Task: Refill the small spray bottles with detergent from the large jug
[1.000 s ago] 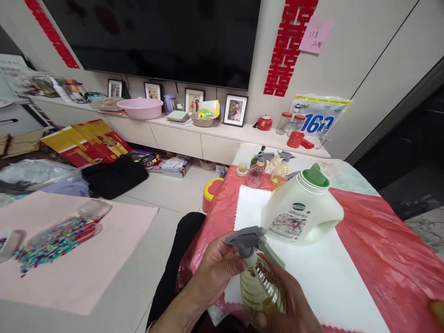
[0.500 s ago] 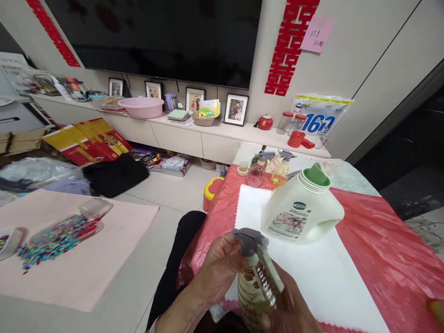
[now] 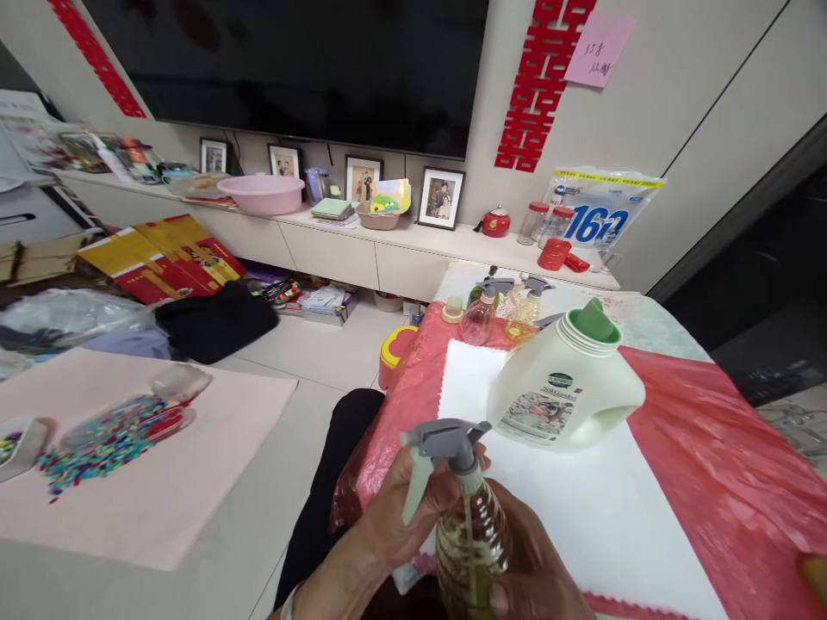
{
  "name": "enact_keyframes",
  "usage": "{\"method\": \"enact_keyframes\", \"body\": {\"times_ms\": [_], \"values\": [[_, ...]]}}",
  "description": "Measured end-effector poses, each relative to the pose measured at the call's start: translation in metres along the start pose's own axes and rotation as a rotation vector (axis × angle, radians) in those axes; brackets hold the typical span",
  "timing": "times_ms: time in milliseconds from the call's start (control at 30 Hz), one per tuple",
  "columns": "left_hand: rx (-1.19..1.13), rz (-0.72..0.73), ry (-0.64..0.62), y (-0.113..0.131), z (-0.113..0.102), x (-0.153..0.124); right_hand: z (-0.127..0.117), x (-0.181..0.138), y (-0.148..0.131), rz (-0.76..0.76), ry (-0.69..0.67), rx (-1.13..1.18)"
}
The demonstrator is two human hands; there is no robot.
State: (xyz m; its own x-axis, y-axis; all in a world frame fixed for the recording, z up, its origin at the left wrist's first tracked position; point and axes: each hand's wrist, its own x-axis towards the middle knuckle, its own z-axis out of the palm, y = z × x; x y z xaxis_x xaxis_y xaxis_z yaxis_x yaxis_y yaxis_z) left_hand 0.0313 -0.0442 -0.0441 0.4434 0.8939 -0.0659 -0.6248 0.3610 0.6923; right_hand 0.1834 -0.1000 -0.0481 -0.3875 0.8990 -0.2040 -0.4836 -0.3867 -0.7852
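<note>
A clear spray bottle (image 3: 470, 541) with yellowish liquid and a grey trigger head (image 3: 441, 441) stands upright at the near edge of the table. My left hand (image 3: 413, 508) grips its neck just under the trigger head. My right hand (image 3: 539, 573) wraps the bottle's body from the right. Behind it a white detergent jug (image 3: 563, 387) with an open green spout rests on a white cloth (image 3: 600, 508).
A red plastic sheet (image 3: 724, 465) covers the table. Several small spray bottles (image 3: 479, 314) stand at its far end. To the left lies a pink mat (image 3: 213, 465) with coloured beads (image 3: 103, 439). A low cabinet (image 3: 362, 254) with photo frames runs along the wall.
The trigger head has turned: its lever pointed right and toward me before, and now points left. The bottle stands more upright and slightly lower in view.
</note>
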Motion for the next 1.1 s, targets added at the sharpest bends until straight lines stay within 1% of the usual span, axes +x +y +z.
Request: {"method": "enact_keyframes", "body": {"times_ms": [133, 233, 333, 400, 433, 567, 667, 733, 800, 867, 1000, 1100], "values": [[-0.058, 0.048, -0.135, -0.006, -0.006, 0.000, -0.009, -0.004, 0.009, -0.049, 0.082, -0.014], [-0.012, 0.054, -0.169, -0.010, -0.009, 0.000, -0.016, -0.006, 0.014, -0.068, 0.111, -0.047], [0.065, -0.002, -0.083, -0.008, -0.008, 0.000, -0.019, -0.008, 0.017, -0.057, 0.095, -0.101], [0.080, -0.051, -0.015, -0.006, -0.003, -0.001, -0.020, -0.009, 0.017, -0.069, 0.096, -0.136], [0.070, -0.062, -0.001, -0.004, 0.000, -0.001, -0.019, -0.010, 0.016, -0.074, 0.100, -0.149], [-0.012, -0.035, -0.012, -0.002, 0.009, -0.002, -0.019, -0.012, 0.009, -0.070, 0.108, -0.205], [-0.044, -0.020, -0.008, -0.004, 0.008, -0.002, -0.020, -0.012, 0.004, -0.083, 0.088, -0.281], [-0.047, -0.004, 0.019, -0.006, 0.005, -0.002, -0.019, -0.011, 0.002, -0.093, 0.090, -0.298], [-0.045, 0.003, 0.057, -0.007, 0.002, -0.001, -0.014, -0.009, 0.000, -0.102, 0.108, -0.277], [-0.040, -0.005, 0.069, -0.007, 0.001, 0.001, -0.007, -0.006, -0.001, -0.117, 0.111, -0.243], [-0.076, -0.032, 0.025, -0.003, 0.006, 0.005, 0.004, 0.001, -0.005, -0.150, 0.033, -0.167], [-0.129, -0.034, 0.034, 0.000, 0.014, 0.006, 0.002, 0.002, -0.006, -0.133, 0.049, -0.188]]}}
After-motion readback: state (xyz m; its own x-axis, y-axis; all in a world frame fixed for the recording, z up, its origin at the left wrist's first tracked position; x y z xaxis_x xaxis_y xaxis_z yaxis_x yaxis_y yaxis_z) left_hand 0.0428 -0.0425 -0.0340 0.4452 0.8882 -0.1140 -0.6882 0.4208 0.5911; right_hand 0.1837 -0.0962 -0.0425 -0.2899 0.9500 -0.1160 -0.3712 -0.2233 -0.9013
